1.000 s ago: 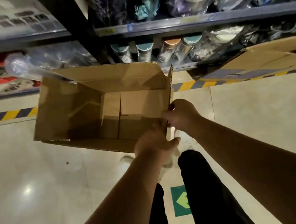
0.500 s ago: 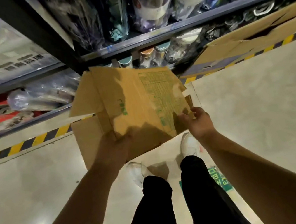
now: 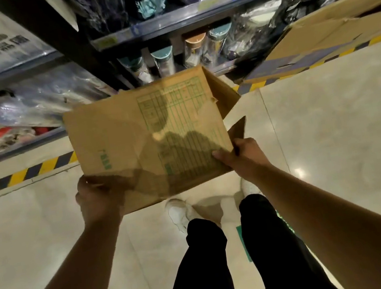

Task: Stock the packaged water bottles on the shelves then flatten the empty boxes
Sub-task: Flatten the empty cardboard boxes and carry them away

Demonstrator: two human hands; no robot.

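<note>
Cardboard box point(image 3: 133, 138) sits in mid-air between the person's two hands, held over the pale floor point(image 3: 344, 132) just in front of the shelves point(image 3: 189, 19). Its broad face is turned up towards the person and carries a green printed grid on its right half. Two loose flaps stick out along its right side. How flat the box is underneath cannot be told from here.

The left hand point(image 3: 98, 199) grips the near left corner, its fingers curled round the edge. The right hand point(image 3: 244, 158) holds the near right corner, thumb pressed on the printed face and the other fingers tucked beneath, out of sight.

Behind the box, on the lowest shelf, wrapped bottles point(image 3: 162, 59) stand upright with teal and orange caps; more packaged goods fill the shelf above. To the right a second cardboard box point(image 3: 331, 32) lies against the shelf's foot, over the yellow-and-black striped tape point(image 3: 24, 174) that runs along the floor. Below the held box show the person's white shoes point(image 3: 178, 213) and black trousers point(image 3: 208, 266), with a green floor sticker point(image 3: 243, 241) partly hidden behind the right leg.
</note>
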